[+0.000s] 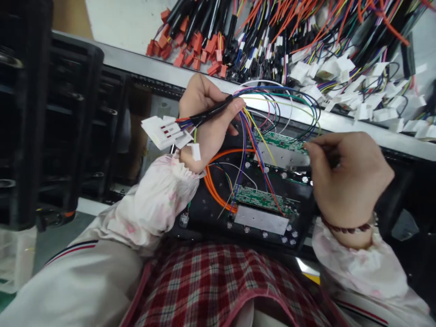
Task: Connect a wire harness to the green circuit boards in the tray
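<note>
My left hand [204, 118] is closed round a bundle of coloured wires [218, 110] in black sleeving, with white connectors [164, 131] hanging off its end to the left. The wires loop over and run down to a green circuit board [281, 141] on a black tray [204, 218]. My right hand [344, 177] is pinched at the right end of that board; what its fingertips grip is too small to make out. A second green circuit board [262, 200] with a silver plate lies below it, and an orange cable [214, 190] curls beside it.
Heaps of wire harnesses with red connectors [194, 47] and white connectors [337, 75] fill the bench beyond a metal rail [143, 66]. Black stacked trays [51, 127] stand at the left. A red plaid apron [218, 290] covers my lap.
</note>
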### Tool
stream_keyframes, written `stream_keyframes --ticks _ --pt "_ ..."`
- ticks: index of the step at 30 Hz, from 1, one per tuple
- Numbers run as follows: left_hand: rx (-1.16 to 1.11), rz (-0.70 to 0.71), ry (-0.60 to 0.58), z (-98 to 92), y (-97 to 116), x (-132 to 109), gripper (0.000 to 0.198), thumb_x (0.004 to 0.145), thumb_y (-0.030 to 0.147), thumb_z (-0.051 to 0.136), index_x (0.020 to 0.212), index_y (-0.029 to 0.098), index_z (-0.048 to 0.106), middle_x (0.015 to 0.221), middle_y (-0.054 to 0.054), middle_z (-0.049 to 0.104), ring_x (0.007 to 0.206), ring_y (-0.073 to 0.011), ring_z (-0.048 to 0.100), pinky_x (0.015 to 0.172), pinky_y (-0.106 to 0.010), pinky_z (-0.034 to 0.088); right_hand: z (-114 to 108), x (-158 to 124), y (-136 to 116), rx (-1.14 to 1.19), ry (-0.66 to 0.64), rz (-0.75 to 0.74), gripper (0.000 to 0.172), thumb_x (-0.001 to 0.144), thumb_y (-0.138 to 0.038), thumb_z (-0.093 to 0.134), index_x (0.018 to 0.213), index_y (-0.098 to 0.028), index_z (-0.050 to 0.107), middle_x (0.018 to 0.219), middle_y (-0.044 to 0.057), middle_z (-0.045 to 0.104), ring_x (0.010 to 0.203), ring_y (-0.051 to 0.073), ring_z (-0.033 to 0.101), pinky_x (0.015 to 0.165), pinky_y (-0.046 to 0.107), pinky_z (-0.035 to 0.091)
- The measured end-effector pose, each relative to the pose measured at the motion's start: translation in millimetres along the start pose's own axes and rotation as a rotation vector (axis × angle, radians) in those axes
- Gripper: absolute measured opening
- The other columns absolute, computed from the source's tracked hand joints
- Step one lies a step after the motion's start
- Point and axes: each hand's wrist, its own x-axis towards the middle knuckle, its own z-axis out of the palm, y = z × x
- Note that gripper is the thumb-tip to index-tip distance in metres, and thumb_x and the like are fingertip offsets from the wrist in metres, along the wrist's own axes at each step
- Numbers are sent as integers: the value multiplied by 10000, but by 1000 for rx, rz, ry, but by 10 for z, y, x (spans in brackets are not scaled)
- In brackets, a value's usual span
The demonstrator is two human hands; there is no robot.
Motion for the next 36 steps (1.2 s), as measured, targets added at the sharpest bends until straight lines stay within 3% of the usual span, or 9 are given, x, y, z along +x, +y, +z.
stream_keyframes --ticks 3,5,9,15,23,31,36 --pt "17 -16 6 17 57 -31 361 780 77 831 768 249 514 660 62 673 515 -130 665 323 -180 494 56 84 -237 84 -163 -179 168 971 -285 586 920 -177 705 886 78 679 838 221 650 706 353 480" --pt "29 -18 0 0 56 -36 356 793 103 829 793 248 504 674 63 677 535 -138 681 323 -184 497 104 152 -319 146 -224 -199 161 979 -247 559 910 -190 692 894 65 683 817 200 648 696 334 473" --pt "20 -4 -42 -61 24 -23 382 804 126 849 823 249 488 695 68 680 560 -148 703 321 -198 511 196 290 -331 255 -134 -108 75 950 -207 585 969 -222 656 931 39 725 831 184 679 741 324 499" --pt "47 -47 -34 -76 70 -9 401 783 186 893 794 262 500 679 71 652 555 -135 686 335 -210 498 379 374 -294 258 -206 -93 78 924 -187 609 901 -256 636 834 -9 719 748 165 673 690 311 490" --pt "37 -22 -67 -114 46 -14 411 778 157 897 819 248 498 727 55 671 569 -127 689 365 -206 533 405 338 -296 221 -156 -65 83 926 -181 577 889 -245 614 786 -7 694 715 152 658 654 295 459" --pt "184 -15 -40 -149 -44 15 502 740 333 926 803 235 437 705 71 660 506 -107 658 324 -158 449 465 339 -293 221 -135 -66 83 895 -139 567 878 -207 611 721 -9 677 657 130 636 619 266 415" --pt "109 -2 -65 -127 0 6 431 770 196 882 788 236 453 696 43 689 485 -116 652 308 -162 441 454 350 -276 230 -134 -77 76 878 -142 584 850 -207 613 730 -5 691 646 129 637 615 259 422"
